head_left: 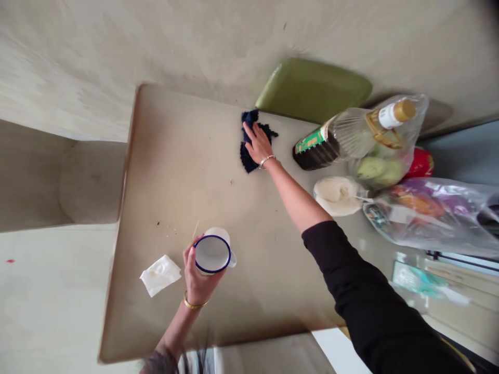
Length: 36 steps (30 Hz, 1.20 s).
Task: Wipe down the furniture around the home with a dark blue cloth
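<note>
1. L hand (197,278), gold bangle on wrist, is wrapped around a white enamel mug (213,253) w/ blue rim; fingers curl on the mug's left side, handle sticks out right. Mug is at the near-centre of the worktop (273,291).
2. R hand (257,143), silver bangle, black sleeve pushed up the forearm, lies flat w/ fingers spread on a dark blue cloth (249,140). It presses down, not gripping anything.
3. Cloth sits at the far edge of the worktop, well apart from the mug.
4. Crumpled white tissue (159,274) lies just left of the mug hand, near the worktop's left side.
5. Small crumbs & a thin stick (195,228) lie far-left of the mug.
6. Green tray (312,88) sits just beyond the cloth, far side.
7. Right of the cloth: oil bottle (351,136) lying on its side, gold cap pointing right.
8. Further right: clear plastic bags (436,213) w/ groceries, plus a white bag (338,195) of powder or grain, can't tell which.
</note>
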Each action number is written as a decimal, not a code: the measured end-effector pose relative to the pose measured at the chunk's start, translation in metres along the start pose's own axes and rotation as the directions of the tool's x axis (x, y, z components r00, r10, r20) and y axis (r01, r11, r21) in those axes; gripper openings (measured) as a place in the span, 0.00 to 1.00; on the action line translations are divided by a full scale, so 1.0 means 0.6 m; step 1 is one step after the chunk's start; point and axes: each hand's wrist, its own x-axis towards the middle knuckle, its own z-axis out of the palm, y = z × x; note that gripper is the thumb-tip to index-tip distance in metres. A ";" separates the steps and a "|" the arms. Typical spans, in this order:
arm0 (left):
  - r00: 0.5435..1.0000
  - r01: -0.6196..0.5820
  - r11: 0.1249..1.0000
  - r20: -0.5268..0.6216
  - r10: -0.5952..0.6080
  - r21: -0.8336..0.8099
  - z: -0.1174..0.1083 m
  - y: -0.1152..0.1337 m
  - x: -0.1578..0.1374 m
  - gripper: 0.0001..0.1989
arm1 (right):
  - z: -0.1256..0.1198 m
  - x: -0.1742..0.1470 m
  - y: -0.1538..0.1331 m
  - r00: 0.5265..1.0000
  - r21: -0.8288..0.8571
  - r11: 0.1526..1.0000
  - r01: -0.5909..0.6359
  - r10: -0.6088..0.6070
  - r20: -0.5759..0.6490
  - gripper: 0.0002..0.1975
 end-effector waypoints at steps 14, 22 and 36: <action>0.995 0.048 0.983 0.097 -0.031 -0.177 -0.097 0.130 -0.129 0.56 | 0.109 -0.408 -0.451 0.801 0.377 0.856 0.354 -0.486 0.350 0.31; 1.000 0.007 1.000 0.022 -0.007 -0.017 -0.156 0.196 -0.193 0.57 | -0.071 -0.494 -0.425 0.992 0.430 0.900 0.068 -0.106 0.065 0.35; 1.000 0.012 0.999 -0.022 -0.013 -0.048 -0.145 0.225 -0.263 0.56 | -0.025 -0.589 -0.107 0.904 -0.072 0.901 -0.428 0.427 -0.025 0.41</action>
